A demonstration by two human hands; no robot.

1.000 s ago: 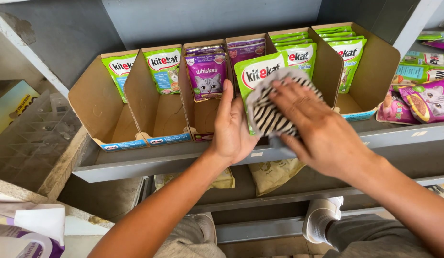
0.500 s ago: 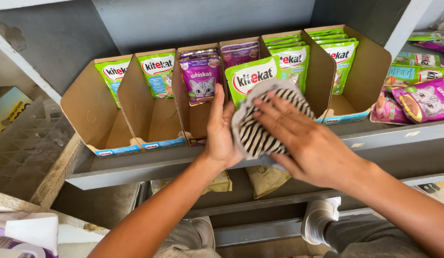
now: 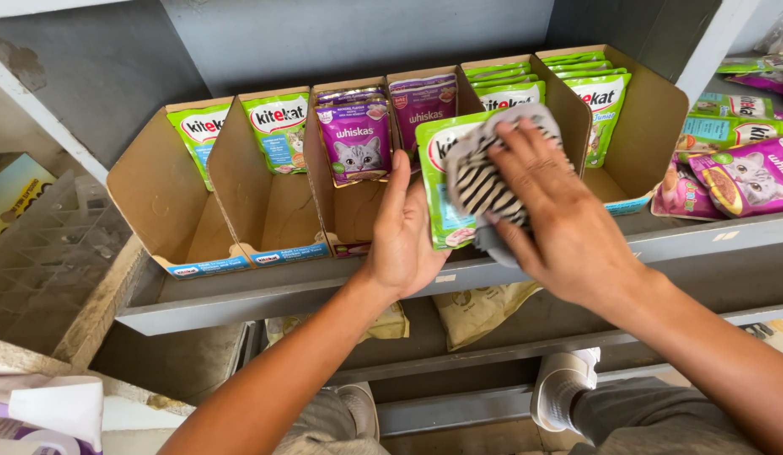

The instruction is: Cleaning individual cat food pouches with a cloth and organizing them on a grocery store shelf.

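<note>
While left hand (image 3: 406, 238) grips green pouch (image 3: 443, 190) upright, right hand (image 3: 553, 215) presses zebra-striped cloth (image 3: 489, 177) on it.

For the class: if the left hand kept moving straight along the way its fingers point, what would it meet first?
The left hand points up toward the shelf back. It would probably first meet the purple pouches standing in the cardboard display box, though depth is hard to judge.

Green pouch (image 3: 439, 190) in left hand (image 3: 406, 234), purple pouches (image 3: 358, 143) boxed behind
</note>
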